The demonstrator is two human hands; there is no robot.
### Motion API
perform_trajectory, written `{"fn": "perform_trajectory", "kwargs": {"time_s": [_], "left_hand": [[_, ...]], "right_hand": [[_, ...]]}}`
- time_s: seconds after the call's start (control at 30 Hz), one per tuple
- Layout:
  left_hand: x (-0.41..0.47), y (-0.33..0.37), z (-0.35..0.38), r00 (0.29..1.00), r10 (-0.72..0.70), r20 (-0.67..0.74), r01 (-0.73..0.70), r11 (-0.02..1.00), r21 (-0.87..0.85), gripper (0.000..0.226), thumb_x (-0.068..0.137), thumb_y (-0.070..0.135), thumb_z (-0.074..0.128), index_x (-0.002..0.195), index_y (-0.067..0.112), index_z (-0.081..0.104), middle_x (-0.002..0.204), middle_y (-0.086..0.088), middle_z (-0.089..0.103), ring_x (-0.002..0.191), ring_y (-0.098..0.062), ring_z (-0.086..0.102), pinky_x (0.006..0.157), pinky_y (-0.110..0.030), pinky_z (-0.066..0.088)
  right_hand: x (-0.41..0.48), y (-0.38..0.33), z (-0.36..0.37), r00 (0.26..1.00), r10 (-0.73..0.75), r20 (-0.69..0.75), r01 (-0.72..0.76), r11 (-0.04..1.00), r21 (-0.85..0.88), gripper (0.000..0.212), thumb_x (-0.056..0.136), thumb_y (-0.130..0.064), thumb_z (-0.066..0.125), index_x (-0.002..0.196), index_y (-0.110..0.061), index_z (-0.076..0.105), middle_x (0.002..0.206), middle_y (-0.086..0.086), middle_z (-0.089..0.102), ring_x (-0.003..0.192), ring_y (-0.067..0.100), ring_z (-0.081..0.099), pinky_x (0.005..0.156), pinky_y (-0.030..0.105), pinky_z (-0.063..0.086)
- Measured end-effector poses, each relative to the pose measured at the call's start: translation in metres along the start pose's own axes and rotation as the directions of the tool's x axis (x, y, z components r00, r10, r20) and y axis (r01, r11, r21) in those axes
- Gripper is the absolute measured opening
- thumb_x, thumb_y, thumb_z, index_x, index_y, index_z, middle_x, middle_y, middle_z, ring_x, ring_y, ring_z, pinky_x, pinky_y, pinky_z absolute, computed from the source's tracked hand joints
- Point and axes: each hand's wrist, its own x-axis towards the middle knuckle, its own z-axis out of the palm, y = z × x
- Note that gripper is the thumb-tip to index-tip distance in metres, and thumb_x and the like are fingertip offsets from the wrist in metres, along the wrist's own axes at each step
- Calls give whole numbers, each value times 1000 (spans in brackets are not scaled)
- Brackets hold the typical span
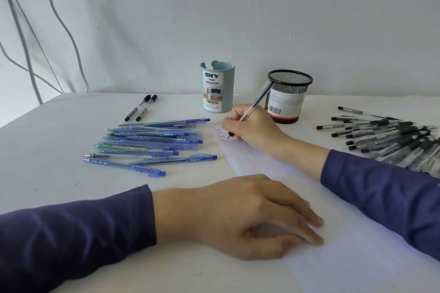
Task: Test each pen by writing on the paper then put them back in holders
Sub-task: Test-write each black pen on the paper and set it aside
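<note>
Our right hand (250,128) clamps its fingers on the pen (256,98) at the 11 o'clock corner of the paper (357,257), the left hand (238,214) pins it with straight fingers, and we write lightly.

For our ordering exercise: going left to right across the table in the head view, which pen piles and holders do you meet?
In order: blue pens → blue organizer → mesh holder → black pens. Left out for overlap: the two capped pens and the right hand holding a pen.
</note>
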Motion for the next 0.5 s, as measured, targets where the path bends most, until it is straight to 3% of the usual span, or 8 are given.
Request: {"fn": "perform_trajectory", "kwargs": {"time_s": [0.1, 0.23, 0.5], "left_hand": [[0, 0, 0, 1000, -2, -1, 2, 1000, 3, 28, 90, 9, 66, 117, 11, 71, 128, -3, 64, 123, -17, 57, 96, -39, 45], [-1, -1, 0, 1000, 0, -3, 0, 1000, 4, 28, 90, 9, 65, 117, 11, 71, 128, -3, 64, 122, -17, 57, 96, -39, 45], [0, 0, 0, 1000, -1, -10, 1, 1000, 7, 27, 90, 7, 66, 116, 11, 71, 127, -4, 64, 121, -17, 58, 95, -37, 45]], "right_hand": [[0, 1, 1, 999, -33, 7, 33, 999, 16, 25, 82, -11, 68, 63, -5, 54, 54, 8, 56, 52, 11, 52, 57, 20, 48], [-1, 2, 2, 999, -50, 1, 50, 999, 16, 30, 82, -10, 70, 59, -10, 50, 45, -2, 53, 44, 3, 49, 51, 13, 44], [0, 1, 4, 997, -61, 46, 59, 997, 50, 39, 85, -10, 70, 55, -15, 46, 44, -10, 50, 45, 5, 53, 50, 13, 43]]}}
